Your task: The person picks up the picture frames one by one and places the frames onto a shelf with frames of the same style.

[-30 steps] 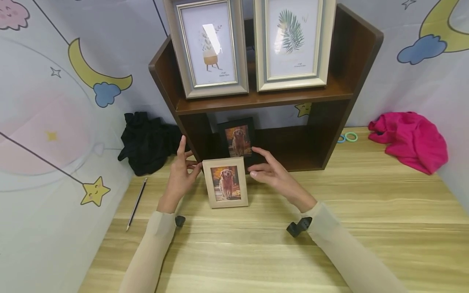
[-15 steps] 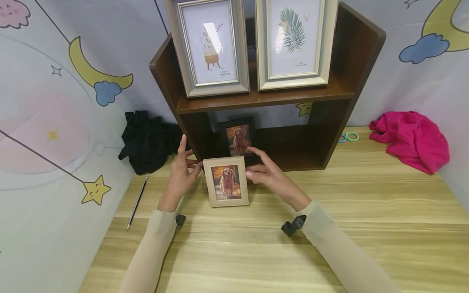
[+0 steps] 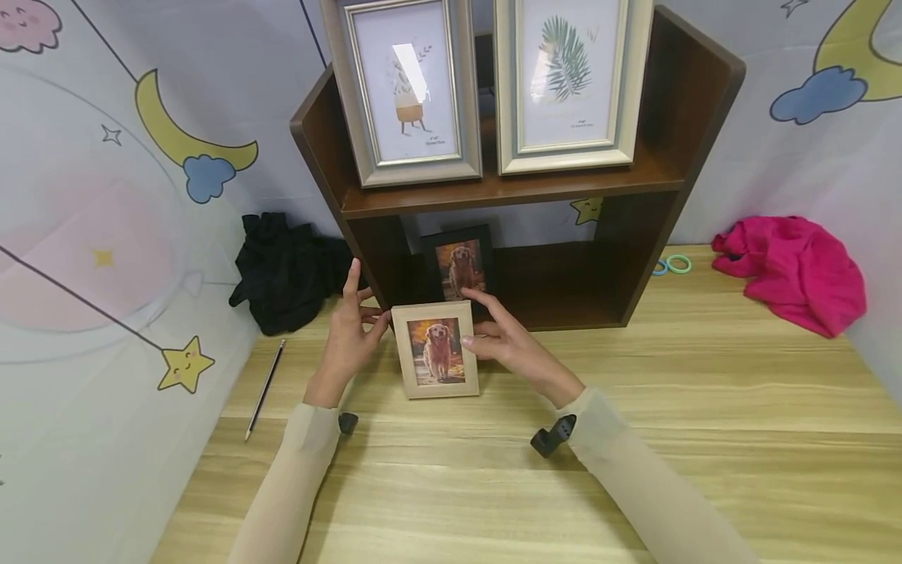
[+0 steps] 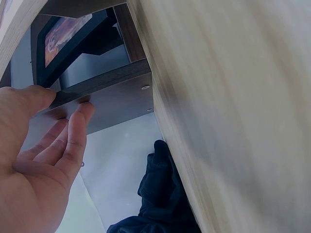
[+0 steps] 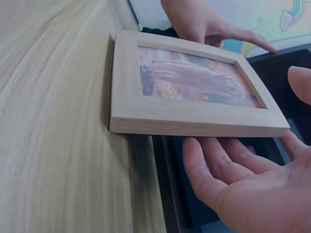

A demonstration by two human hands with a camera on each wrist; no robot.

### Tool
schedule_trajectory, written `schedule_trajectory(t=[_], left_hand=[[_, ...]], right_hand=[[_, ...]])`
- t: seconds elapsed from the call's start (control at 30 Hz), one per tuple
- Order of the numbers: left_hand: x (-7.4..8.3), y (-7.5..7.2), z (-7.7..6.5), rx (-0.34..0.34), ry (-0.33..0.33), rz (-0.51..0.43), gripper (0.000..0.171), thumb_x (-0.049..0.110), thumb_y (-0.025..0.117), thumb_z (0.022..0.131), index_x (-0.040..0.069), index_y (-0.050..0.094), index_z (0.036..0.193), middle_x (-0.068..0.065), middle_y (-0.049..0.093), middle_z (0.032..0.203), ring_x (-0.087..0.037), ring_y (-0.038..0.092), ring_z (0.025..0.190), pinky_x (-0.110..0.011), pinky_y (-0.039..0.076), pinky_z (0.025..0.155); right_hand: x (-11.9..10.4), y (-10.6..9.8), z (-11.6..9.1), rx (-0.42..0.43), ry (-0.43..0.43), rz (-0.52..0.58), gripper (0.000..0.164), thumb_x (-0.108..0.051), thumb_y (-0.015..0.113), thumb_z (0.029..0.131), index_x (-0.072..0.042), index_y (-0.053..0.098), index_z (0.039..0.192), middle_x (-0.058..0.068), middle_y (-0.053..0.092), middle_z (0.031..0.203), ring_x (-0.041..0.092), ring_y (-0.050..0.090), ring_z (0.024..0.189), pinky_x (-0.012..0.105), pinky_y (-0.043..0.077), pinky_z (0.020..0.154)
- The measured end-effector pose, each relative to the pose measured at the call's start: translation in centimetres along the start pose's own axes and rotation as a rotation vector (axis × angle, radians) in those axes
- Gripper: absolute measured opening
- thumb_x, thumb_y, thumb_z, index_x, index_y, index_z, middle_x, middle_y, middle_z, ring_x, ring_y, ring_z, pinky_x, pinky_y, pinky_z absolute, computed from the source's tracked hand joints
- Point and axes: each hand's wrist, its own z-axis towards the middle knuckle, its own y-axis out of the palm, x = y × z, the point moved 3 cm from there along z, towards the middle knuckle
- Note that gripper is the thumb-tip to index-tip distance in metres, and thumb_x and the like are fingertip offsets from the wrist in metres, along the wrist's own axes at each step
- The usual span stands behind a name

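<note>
A light wooden picture frame [image 3: 437,352] with a dog photo stands on the table, tilted slightly back, before the brown shelf [image 3: 557,286]. Behind it, in the lower compartment, a black frame [image 3: 461,262] bears a similar photo. My left hand [image 3: 345,337] grips the shelf's left side panel; the left wrist view shows the thumb on its front edge and fingertips on the outer face. My right hand [image 3: 517,352] is at the wooden frame's right edge. In the right wrist view its fingers [image 5: 221,160] reach behind the frame, while the thumb stays apart from the front.
Two larger frames, one with a potted plant print [image 3: 409,94] and one with a leaf print [image 3: 571,86], stand on the upper shelf. Black cloth [image 3: 289,274] and a pencil [image 3: 265,389] lie left. Pink cloth [image 3: 792,270] and scissors with green and blue handles [image 3: 678,264] lie right.
My right hand has moved left, from beside the wooden frame to its right edge, with the fingers now behind it. The left hand and both dog-photo frames have stayed put.
</note>
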Motion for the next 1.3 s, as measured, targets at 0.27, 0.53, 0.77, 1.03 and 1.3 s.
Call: schedule_trajectory(t=[0.27,0.53,0.77,1.03,1.3], left_hand=[[-0.3,0.0,-0.1,0.008,0.001,0.006,0.118,-0.01,0.074,0.095,0.037,-0.001,0.172,-0.036,0.065,0.141,-0.045,0.081,0.095,-0.052,0.069,0.083],[-0.2,0.0,-0.1,0.001,-0.013,0.007,0.116,-0.009,0.073,0.096,0.037,-0.002,0.172,-0.036,0.064,0.143,-0.045,0.081,0.097,-0.052,0.069,0.084],[-0.3,0.0,-0.1,0.005,-0.012,0.006,0.116,-0.009,0.074,0.096,0.037,-0.001,0.172,-0.035,0.064,0.143,-0.045,0.081,0.096,-0.053,0.069,0.084],[-0.3,0.1,0.0,0.006,-0.009,0.008,0.117,-0.009,0.074,0.095,0.038,-0.001,0.172,-0.035,0.065,0.142,-0.045,0.081,0.096,-0.052,0.069,0.084],[-0.3,0.1,0.0,0.007,-0.006,0.007,0.118,-0.01,0.074,0.095,0.039,-0.002,0.172,-0.035,0.064,0.142,-0.045,0.081,0.095,-0.053,0.069,0.084]], right_hand=[[0.5,0.2,0.4,0.011,0.004,0.022,0.074,-0.032,0.066,0.107,-0.045,0.025,0.168,0.018,0.06,0.148,0.034,0.07,0.128,0.059,0.056,0.115],[0.6,0.3,0.6,0.009,0.007,-0.01,0.072,-0.031,0.066,0.108,-0.048,0.028,0.166,0.016,0.057,0.152,0.034,0.069,0.128,0.059,0.055,0.116],[0.9,0.4,0.9,0.045,0.013,-0.032,0.078,-0.012,0.066,0.107,-0.042,0.028,0.168,0.019,0.061,0.144,0.034,0.075,0.119,0.047,0.065,0.098],[1.1,0.6,0.9,0.108,0.001,-0.086,0.076,-0.008,0.064,0.107,-0.047,0.034,0.164,0.019,0.066,0.138,0.032,0.077,0.114,0.054,0.064,0.098],[0.9,0.6,0.9,0.109,-0.01,-0.095,0.074,-0.007,0.063,0.107,-0.039,0.033,0.167,0.021,0.067,0.136,0.033,0.077,0.113,0.054,0.064,0.097]])
